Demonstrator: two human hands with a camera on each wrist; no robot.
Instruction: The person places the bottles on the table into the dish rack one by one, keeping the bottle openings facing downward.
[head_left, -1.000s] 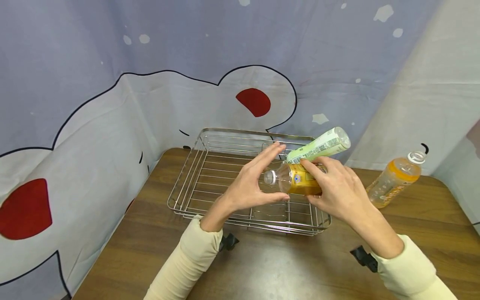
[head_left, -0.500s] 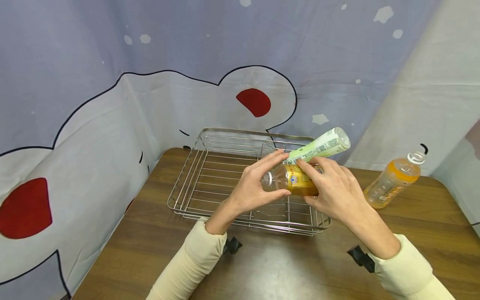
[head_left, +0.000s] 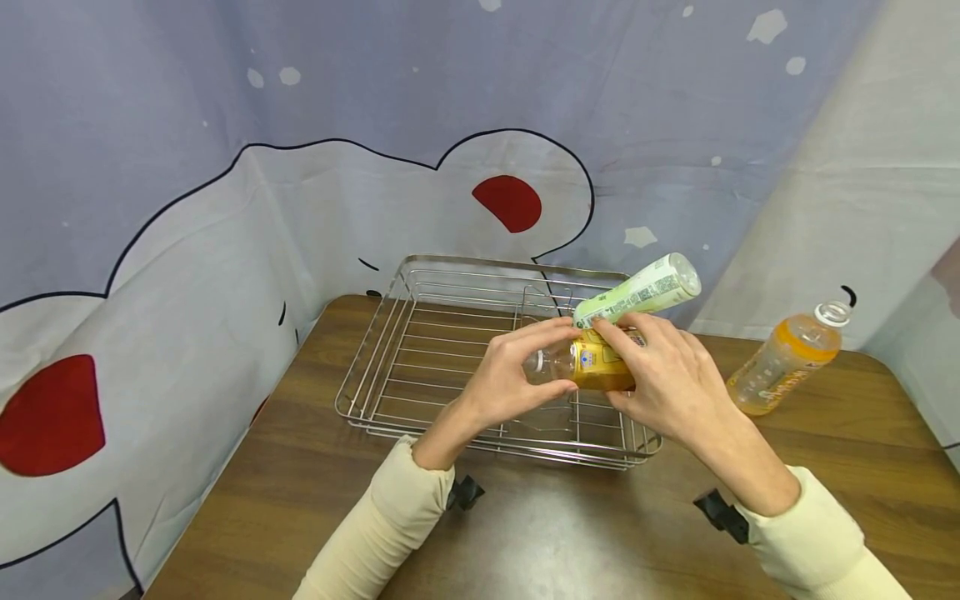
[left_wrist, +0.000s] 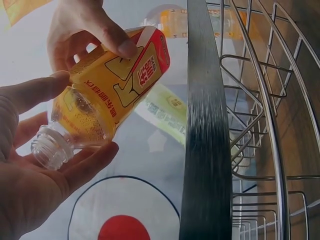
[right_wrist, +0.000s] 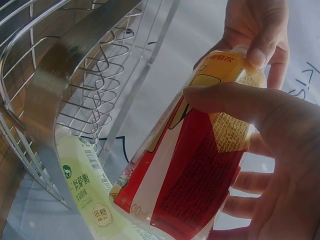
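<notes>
Both hands hold a clear plastic drink bottle (head_left: 600, 360) with a yellow and red label, sideways above a wire rack. Its uncapped neck points left. My right hand (head_left: 675, 375) grips the labelled body, thumb across the label in the right wrist view. My left hand (head_left: 502, 379) curls round the shoulder end, with thumb (left_wrist: 47, 90) on one side and fingers on the other; the bare threaded neck (left_wrist: 51, 146) lies inside the palm. Just behind, a pale green bottle (head_left: 641, 290) leans bottom-up in the rack, its neck end hidden.
The metal wire rack (head_left: 480, 263) stands on the wooden table (head_left: 555, 533), with wire loops inside its right part. Right of it stands an uncapped bottle with an orange wrapper (head_left: 787, 362). A printed curtain (head_left: 337, 83) hangs close behind the table.
The left hand has moved slightly right and closed in on the bottle's neck end, its fingers now lower against the shoulder. The bottle has shifted slightly left with the right hand.
</notes>
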